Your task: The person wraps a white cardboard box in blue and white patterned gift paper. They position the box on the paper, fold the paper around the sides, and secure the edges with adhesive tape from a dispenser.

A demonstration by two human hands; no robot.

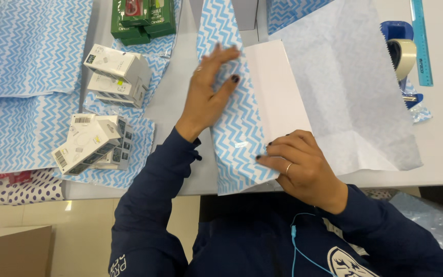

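Paper [234,128] could crease crooked if my flat, spread left hand [208,95] slips while my right hand [298,164] pinches its fold over the white box [278,97].

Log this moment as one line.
left hand: flat on chevron wrapping paper | right hand: pinching paper's lower fold | white box: partly wrapped | tape dispenser: untouched

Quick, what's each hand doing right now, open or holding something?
Left hand: open, flat on the chevron wrapping paper.
Right hand: fingers curled, pressing the paper's folded edge; not clearly gripping.
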